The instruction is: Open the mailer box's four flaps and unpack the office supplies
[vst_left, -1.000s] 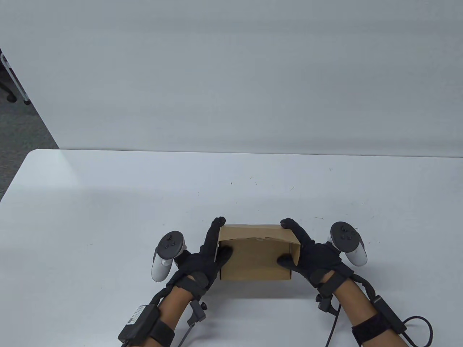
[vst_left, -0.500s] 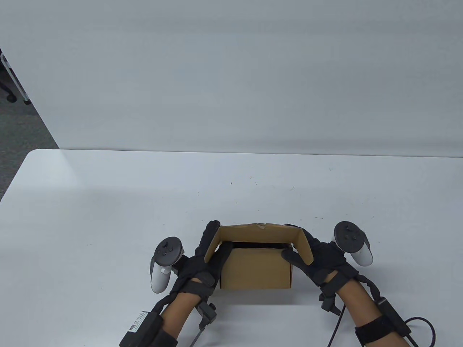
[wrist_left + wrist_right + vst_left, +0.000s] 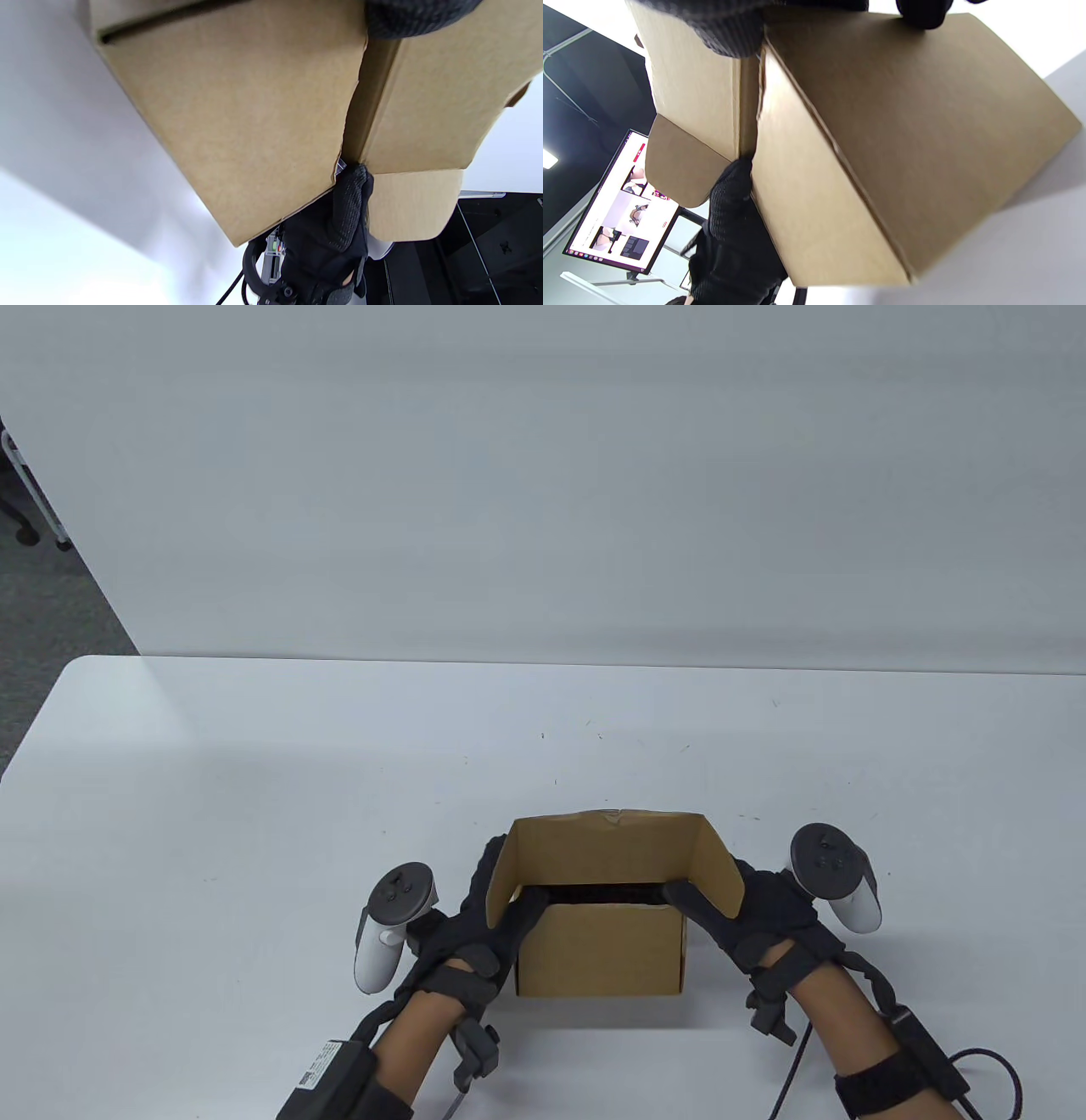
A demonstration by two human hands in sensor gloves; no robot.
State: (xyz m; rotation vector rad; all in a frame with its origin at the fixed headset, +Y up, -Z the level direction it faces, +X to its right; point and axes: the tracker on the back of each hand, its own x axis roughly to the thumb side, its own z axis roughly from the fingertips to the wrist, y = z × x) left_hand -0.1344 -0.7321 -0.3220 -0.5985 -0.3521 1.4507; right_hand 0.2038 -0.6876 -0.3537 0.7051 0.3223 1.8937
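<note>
A brown cardboard mailer box (image 3: pixel 598 952) stands near the table's front edge. Its lid (image 3: pixel 607 848) is lifted and tilts back, with a dark gap showing under it; the contents are hidden. My left hand (image 3: pixel 507 909) grips the lid's left side flap (image 3: pixel 499 886), thumb inside and fingers behind. My right hand (image 3: pixel 711 909) grips the right side flap (image 3: pixel 719 872) the same way. The left wrist view shows the box front (image 3: pixel 237 118) with my right thumb (image 3: pixel 348 199) at its far corner. The right wrist view shows the box (image 3: pixel 903 140) and my left thumb (image 3: pixel 729 199).
The white table (image 3: pixel 254 814) runs wide to the left, right and behind the box. A white wall panel (image 3: pixel 543 475) stands behind the table's far edge. Grey floor and a chair base (image 3: pixel 25 530) show at far left. A monitor (image 3: pixel 615 220) shows in the right wrist view.
The lid was closed flat on the box. Both hands have lifted it up and back by its side flaps, so the box now stands open at the front.
</note>
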